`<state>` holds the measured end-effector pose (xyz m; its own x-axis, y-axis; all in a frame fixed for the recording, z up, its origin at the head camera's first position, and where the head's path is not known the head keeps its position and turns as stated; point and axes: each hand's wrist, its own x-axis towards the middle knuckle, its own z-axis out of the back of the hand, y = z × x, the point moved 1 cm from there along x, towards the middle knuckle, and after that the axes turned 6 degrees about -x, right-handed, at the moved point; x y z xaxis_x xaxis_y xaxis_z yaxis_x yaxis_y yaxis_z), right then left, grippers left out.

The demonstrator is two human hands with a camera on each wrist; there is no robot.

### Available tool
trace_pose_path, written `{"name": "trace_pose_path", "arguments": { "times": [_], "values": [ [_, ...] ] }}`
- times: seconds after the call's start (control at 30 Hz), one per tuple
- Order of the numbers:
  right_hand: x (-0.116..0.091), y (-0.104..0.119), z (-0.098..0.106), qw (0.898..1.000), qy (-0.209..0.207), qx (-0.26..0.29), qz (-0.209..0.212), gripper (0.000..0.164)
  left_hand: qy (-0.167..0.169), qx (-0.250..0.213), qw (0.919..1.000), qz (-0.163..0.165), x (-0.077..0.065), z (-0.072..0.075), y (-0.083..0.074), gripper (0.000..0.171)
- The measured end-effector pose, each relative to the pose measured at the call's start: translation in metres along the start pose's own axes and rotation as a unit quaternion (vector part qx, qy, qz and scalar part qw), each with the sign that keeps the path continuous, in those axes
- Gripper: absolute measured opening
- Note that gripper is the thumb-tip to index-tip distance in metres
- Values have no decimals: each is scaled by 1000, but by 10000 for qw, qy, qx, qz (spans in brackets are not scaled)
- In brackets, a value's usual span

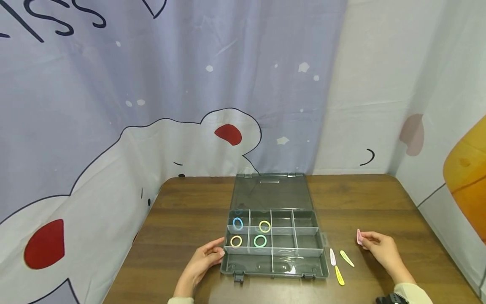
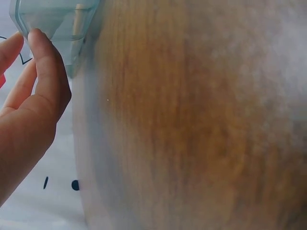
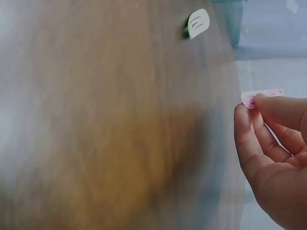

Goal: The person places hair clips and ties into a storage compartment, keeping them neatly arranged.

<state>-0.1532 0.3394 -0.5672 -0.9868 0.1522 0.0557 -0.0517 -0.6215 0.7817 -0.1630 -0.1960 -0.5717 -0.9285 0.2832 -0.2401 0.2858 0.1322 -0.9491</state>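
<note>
A clear grey compartment box (image 1: 259, 264) lies with its lid (image 1: 270, 192) folded back. My left hand (image 1: 202, 261) holds its left side, thumb and forefinger at the rim; the left wrist view shows both fingertips at the box corner (image 2: 57, 21). Four of its small cells hold one hair tie each: blue (image 1: 237, 223), yellow (image 1: 264, 226), orange-yellow (image 1: 236, 241) and green (image 1: 260, 240). Right of the box, my right hand (image 1: 381, 249) pinches a pink hair clip (image 1: 358, 237) between thumb and fingertips, raised over the table in the right wrist view.
Just right of the box lie a pale pink clip (image 1: 332, 256), a yellow clip (image 1: 339, 275) and a yellow-green clip (image 1: 347, 258). Two latches (image 1: 238, 277) stick out at the box's front. A printed curtain (image 1: 190, 147) hangs behind the wooden table (image 1: 182, 207).
</note>
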Motion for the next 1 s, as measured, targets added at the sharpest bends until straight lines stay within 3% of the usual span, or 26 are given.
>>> {"name": "trace_pose_path", "arguments": {
  "times": [0.1, 0.3, 0.8, 1.0],
  "values": [
    [2, 5, -2, 9999, -81, -55, 68, 26, 16, -27, 10000, 3, -1, -1, 0, 60],
    [9, 20, -7, 9988, -175, 422, 181, 27, -17, 13, 10000, -52, 0, -1, -1, 59],
    [20, 55, -24, 9880, -82, 1430, 580, 28, -85, 29, 9999, -62, -1, -2, 2, 58],
    [26, 72, -34, 9866, 95, 1513, 603, 29, -112, 86, 9998, -102, -1, -2, 0, 58]
  ]
}}
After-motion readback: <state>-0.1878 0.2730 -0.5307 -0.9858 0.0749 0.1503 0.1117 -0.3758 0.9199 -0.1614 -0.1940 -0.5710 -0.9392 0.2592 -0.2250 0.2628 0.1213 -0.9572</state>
